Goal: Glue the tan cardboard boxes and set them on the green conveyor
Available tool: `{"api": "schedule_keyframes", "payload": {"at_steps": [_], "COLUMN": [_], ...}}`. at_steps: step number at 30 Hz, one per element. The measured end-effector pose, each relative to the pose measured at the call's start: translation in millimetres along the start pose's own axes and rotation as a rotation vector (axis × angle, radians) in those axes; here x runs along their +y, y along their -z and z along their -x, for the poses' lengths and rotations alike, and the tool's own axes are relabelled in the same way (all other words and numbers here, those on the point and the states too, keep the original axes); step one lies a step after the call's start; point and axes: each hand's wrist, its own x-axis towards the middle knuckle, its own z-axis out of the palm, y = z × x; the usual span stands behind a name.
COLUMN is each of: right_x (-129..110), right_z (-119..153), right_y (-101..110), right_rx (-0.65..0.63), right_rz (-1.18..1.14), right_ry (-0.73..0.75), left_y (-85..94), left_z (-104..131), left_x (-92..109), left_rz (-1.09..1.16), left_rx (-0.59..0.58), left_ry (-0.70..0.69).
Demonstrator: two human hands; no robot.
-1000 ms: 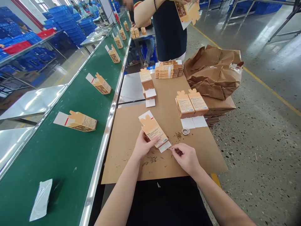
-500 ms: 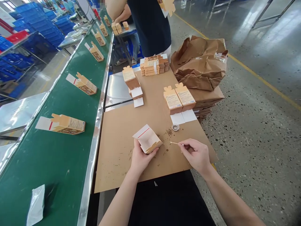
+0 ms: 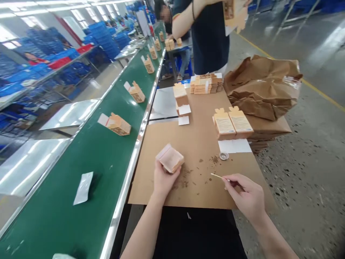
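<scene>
The small box (image 3: 172, 158) is above the near part of the desk (image 3: 161, 138), in the left hand (image 3: 164, 183). This hand is closed around the lower part of the box, with the thumb on the near side; the fingers behind it are mostly hidden. The box is tilted, with its pale inside toward the camera and a white flap at the upper left. Its underside cannot be seen, and the print on it is too blurred to read.

The right hand (image 3: 246, 196) pinches a thin stick (image 3: 217, 175) between thumb and forefinger, over the desk and well apart from the box. The other fingers are bent, partly out of sight, and the stick's rear end is covered by the fingertips.

Beyond the stick, a tape roll (image 3: 224, 156) lies near some dark crumbs (image 3: 215, 159). Behind it two boxes (image 3: 234, 124) stand side by side, with white flaps toward the near side. Farther away is a pile of flat boxes (image 3: 206, 84); its lower left is close to another box (image 3: 180, 95), which partly covers one more.

On the left, a green belt (image 3: 67, 187) carries a row of boxes, the far ones hard to make out, and a white packet (image 3: 83, 189). Something pale is cut by the bottom edge. A co-worker (image 3: 210, 43) is cut off at the top, holding a blurred carton (image 3: 235, 16).
</scene>
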Motion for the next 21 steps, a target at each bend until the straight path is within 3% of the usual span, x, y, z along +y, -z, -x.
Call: {"api": "schedule_keyframes", "payload": {"at_steps": [3, 5, 7, 9, 12, 15, 19, 21], "right_x": [9.9, 16.3, 20.3, 20.8, 15.7, 8.3, 8.6, 14.4], "right_z": [2.8, 5.2, 5.9, 3.0, -6.8, -16.6, -17.2, -11.4], "right_y": [4.7, 6.2, 5.6, 2.6, -3.4, -3.2, 15.0, 26.4], "right_rx": [0.029, 0.042, 0.038, 0.023, 0.005, 0.011, 0.091, 0.128], "right_rz": [0.052, 0.081, 0.079, 0.052, 0.004, -0.013, 0.019, 0.052], "right_ry": [-0.011, -0.053, -0.084, -0.094, -0.094, -0.089, -0.114, -0.145], "left_y": [76.9, 133.2, 179.8, 209.5, 224.8, 221.9, 208.1, 192.5], "left_z": [-23.8, -35.4, -41.9, -44.8, -46.1, -40.8, -14.5, -4.8], "left_x": [-11.1, -17.1, -22.1, -26.8, -34.2, -44.0, -62.8, -67.5], "left_rz": [-0.015, -0.004, -0.013, -0.066, -0.121, -0.055, -0.094, -0.134], "left_rx": [0.365, 0.55, 0.651, 0.678, 0.616, 0.575, 0.844, 0.902], "left_ry": [0.005, 0.019, 0.056, 0.155, 0.298, 0.242, 0.048, -0.106]}}
